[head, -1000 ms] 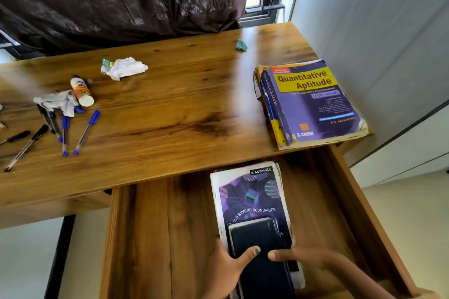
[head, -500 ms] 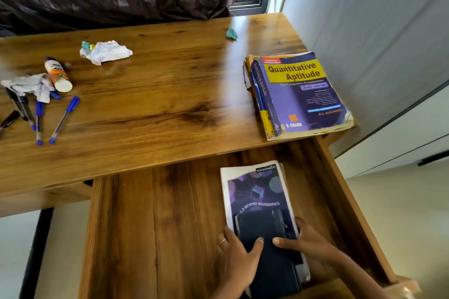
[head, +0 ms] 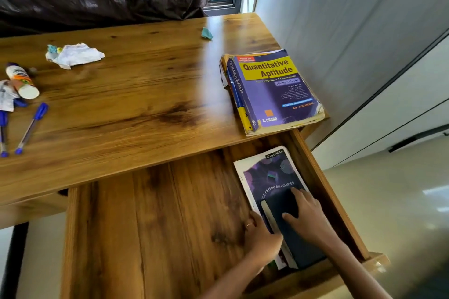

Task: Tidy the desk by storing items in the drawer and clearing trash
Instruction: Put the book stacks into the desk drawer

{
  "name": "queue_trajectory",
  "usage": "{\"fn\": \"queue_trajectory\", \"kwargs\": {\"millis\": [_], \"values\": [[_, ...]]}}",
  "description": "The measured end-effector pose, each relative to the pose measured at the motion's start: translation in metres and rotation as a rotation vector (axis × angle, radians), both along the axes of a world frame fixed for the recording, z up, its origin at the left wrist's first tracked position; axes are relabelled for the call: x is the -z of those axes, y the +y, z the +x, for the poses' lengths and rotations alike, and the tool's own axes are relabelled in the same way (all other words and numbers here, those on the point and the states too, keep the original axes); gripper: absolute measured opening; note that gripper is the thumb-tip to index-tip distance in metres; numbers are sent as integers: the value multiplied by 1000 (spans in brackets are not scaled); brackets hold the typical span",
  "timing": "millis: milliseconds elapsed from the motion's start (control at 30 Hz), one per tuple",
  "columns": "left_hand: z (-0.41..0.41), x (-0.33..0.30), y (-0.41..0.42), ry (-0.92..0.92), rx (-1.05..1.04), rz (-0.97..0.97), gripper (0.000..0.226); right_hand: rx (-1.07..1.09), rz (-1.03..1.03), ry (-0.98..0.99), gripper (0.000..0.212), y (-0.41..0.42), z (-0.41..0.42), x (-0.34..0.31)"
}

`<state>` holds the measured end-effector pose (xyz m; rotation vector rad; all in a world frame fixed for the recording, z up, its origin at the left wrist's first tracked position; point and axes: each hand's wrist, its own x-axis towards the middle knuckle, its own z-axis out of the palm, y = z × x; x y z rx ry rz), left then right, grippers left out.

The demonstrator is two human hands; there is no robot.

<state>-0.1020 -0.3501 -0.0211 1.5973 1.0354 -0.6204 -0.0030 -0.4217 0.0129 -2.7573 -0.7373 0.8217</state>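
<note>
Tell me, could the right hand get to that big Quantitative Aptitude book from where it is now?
Probably yes. The right hand rests on the dark book in the drawer, and the Quantitative Aptitude book lies uncovered just above.

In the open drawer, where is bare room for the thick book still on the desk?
The drawer floor is bare from its left wall to the notebook. The right side is crowded: left hand and right hand rest on the dark book atop that notebook.
</note>
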Motion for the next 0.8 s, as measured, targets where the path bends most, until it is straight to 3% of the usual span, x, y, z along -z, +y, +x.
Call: {"fn": "queue_trajectory", "kwargs": {"millis": [267,500,700,800], "values": [[-19,5,28,-48,387,336,59,-86,-185,-151,101,10,-22,20],[-26,16,2,-113,337,413,85,-75,-104,-374,81,8,-10,31],[-29,25,-1,-140,343,459,92,-235,-108,-342,71,7,-1,41],[-32,29,5,-153,386,483,95,-316,-133,-338,80,-2,0,44]]}}
